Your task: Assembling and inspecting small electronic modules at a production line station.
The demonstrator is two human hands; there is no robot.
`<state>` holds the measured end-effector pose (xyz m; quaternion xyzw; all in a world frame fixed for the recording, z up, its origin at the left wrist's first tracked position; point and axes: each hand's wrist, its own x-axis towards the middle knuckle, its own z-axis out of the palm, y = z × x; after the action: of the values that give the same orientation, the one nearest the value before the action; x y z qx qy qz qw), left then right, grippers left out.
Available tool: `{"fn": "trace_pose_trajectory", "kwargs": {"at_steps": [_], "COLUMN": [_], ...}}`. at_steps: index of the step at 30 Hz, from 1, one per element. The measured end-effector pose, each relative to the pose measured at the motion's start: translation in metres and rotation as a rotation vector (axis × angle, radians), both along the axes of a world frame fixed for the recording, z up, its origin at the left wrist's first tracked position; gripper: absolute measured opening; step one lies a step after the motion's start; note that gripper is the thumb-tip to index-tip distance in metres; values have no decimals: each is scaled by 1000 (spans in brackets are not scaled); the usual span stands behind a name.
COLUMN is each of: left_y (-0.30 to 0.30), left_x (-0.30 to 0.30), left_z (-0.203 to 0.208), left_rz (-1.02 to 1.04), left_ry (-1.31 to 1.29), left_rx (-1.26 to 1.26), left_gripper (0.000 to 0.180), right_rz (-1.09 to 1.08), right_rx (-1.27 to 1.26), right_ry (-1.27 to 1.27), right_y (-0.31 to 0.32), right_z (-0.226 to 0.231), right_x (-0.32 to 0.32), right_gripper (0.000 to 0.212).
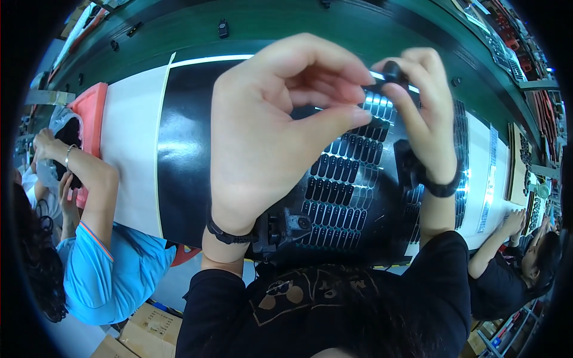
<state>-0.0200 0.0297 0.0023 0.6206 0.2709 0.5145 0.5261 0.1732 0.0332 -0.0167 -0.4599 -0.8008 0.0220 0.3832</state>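
Note:
Raised over a black mat (185,131), my right hand (427,101) pinches a small black rounded part (393,73) between thumb and fingers. My left hand (256,125) is just left of it, its fingers curled and its thumb apart from them, with nothing clearly visible between. Beneath both hands lie clear sheets (337,194) carrying rows of small black oblong pieces. More sheets (461,137) of the same kind lie to the right, partly hidden by my right hand and wrist. Each wrist wears a black strap with a mounted device (280,231).
Beyond the mat runs a green conveyor belt (286,18) with small black devices (223,28) on it. At left, a person in a blue shirt (113,274) handles dark parts by a red tray (92,119). Another person's hand (513,222) is at right, near a cardboard tray (518,164).

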Motion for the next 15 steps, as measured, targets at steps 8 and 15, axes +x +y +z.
{"fn": "trace_pose_trajectory", "kwargs": {"at_steps": [8,15], "left_y": [6,-26], "left_x": [6,17], "left_z": [-6,-19], "left_rz": [-77,24], "left_ry": [-169,-30], "left_rx": [-158,-170], "left_gripper": [32,33], "right_rz": [18,64], "right_rx": [-192,-259], "right_ry": [450,304], "right_y": [-24,-64], "right_z": [-12,-7], "right_x": [-14,-3], "right_gripper": [27,34]}}
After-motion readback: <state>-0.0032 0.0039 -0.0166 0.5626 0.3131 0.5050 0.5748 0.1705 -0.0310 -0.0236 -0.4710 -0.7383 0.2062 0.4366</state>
